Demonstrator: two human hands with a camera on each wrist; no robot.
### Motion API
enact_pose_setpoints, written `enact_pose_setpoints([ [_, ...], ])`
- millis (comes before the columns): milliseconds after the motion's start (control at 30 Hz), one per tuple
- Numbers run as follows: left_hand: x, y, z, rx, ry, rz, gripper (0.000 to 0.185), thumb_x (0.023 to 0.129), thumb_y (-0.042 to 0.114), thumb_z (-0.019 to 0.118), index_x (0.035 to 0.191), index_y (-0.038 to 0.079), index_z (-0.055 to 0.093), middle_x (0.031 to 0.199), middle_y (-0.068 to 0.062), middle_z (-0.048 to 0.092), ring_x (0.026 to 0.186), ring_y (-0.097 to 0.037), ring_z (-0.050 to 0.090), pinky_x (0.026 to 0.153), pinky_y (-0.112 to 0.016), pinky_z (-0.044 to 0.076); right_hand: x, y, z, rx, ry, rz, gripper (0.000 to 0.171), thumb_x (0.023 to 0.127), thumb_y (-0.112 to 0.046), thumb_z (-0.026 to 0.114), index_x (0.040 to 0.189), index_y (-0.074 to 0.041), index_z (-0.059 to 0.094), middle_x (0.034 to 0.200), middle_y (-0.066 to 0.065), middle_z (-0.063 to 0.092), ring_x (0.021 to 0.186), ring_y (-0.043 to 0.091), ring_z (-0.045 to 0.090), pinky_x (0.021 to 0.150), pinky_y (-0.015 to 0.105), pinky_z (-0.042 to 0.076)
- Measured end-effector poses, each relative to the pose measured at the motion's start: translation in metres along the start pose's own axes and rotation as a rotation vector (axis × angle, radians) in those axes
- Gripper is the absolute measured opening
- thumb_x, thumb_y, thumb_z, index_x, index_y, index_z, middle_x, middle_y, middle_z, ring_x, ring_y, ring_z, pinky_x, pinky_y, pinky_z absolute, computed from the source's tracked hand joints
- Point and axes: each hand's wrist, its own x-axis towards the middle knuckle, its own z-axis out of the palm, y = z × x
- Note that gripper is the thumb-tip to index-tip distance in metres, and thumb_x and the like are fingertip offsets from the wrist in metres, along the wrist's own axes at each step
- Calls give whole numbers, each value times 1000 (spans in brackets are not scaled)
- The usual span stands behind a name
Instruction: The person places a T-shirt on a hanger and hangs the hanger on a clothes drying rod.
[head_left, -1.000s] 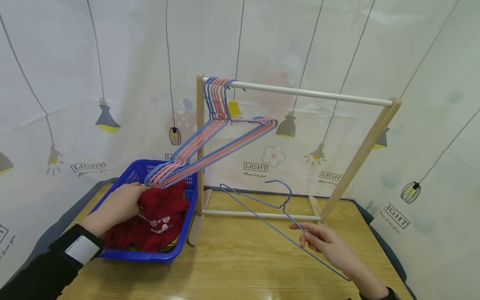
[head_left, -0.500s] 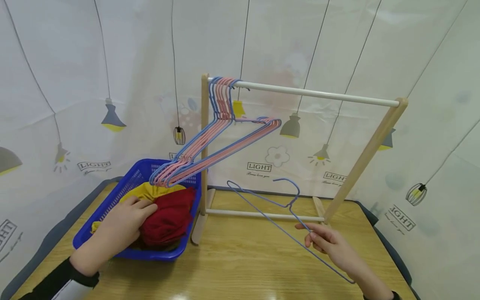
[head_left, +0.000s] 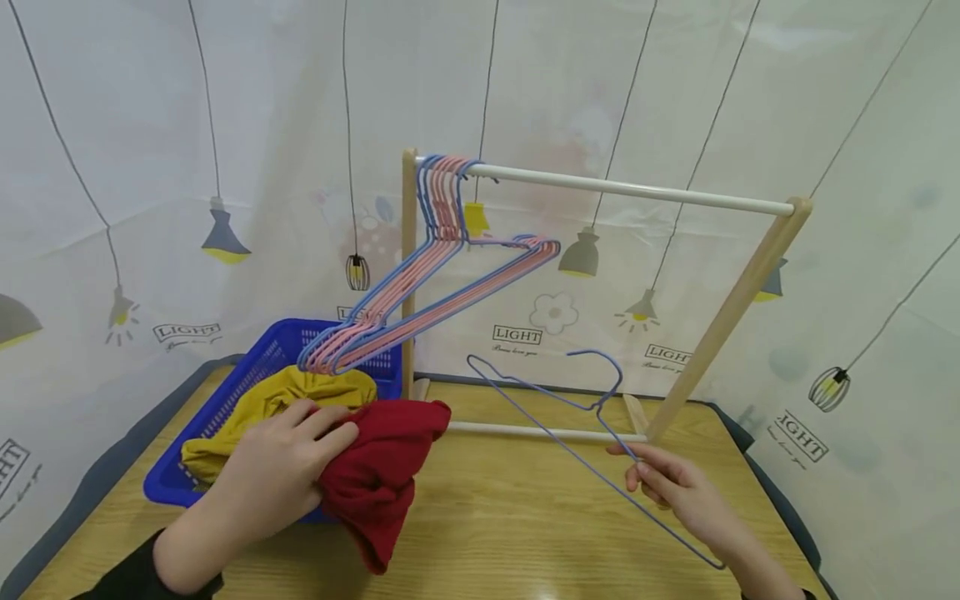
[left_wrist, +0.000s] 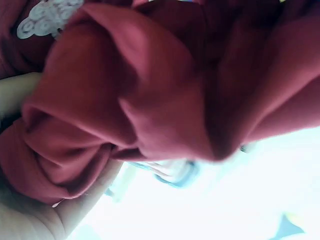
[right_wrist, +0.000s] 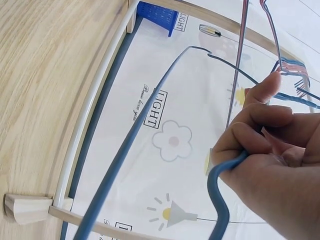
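The left hand (head_left: 273,475) grips a red cloth (head_left: 382,479) over the basket (head_left: 225,408) edge. The right hand (head_left: 671,487) pinches a blue hanger (head_left: 555,400) above open table (head_left: 510,517), near the rack (head_left: 600,187).

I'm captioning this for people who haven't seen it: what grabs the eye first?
The red garment, gripped by the left hand, hangs over the front edge of the blue basket at left. The right hand pinches a blue hanger at right. Behind, pink and blue hangers crowd the rack's left end.
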Motion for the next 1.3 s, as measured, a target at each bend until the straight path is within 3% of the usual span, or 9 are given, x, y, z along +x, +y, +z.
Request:
enact_pose_setpoints([
  [300, 40, 30, 18, -164, 49, -14, 42, 66, 1, 86, 105, 6, 70, 105, -12, 70, 90, -27, 65, 72, -42, 59, -7, -2, -9, -33, 51, 28, 36, 112, -4, 39, 139, 17, 48, 88, 1, 60, 60, 29, 28, 50, 37, 23],
  [533, 68, 55, 43, -297, 60, -39, 41, 72, 5, 88, 108, 6, 69, 106, -10, 70, 95, -25, 67, 80, -41, 58, -12, 0, -15, -34, 66, 18, 34, 111, -1, 38, 138, 13, 53, 88, -2, 62, 59, 29, 27, 50, 39, 23],
  [767, 95, 73, 66, -332, 71, -58, 35, 74, 7, 87, 101, 7, 66, 99, -7, 70, 91, -24, 68, 80, -40, 57, -17, -8, -18, -61, 142, 147, 38, 112, -9, 40, 141, 13, 49, 88, 0, 60, 62, 24, 31, 55, 35, 26],
  [900, 107, 80, 79, -377, 67, -82, 30, 77, 10, 85, 101, 7, 67, 95, -6, 71, 87, -24, 68, 77, -39, 57, -18, -12, -20, -87, 176, 172, 38, 112, -9, 41, 142, 13, 49, 88, 1, 59, 66, 17, 38, 56, 32, 30],
  [1033, 111, 82, 98, -425, 0, -128, 27, 79, 8, 84, 101, 7, 67, 86, -5, 69, 80, -22, 68, 69, -37, 56, -20, -12, -23, -97, 201, 172, 37, 112, -9, 41, 142, 9, 52, 88, 0, 58, 63, 21, 33, 51, 35, 24],
  [1300, 102, 83, 127, -391, -245, -281, 27, 71, -3, 77, 92, 8, 63, 76, -4, 65, 67, -22, 66, 53, -32, 47, -25, -12, -28, -111, 250, 199, 36, 112, -10, 42, 142, 6, 53, 87, 1, 59, 60, 24, 30, 47, 35, 21],
])
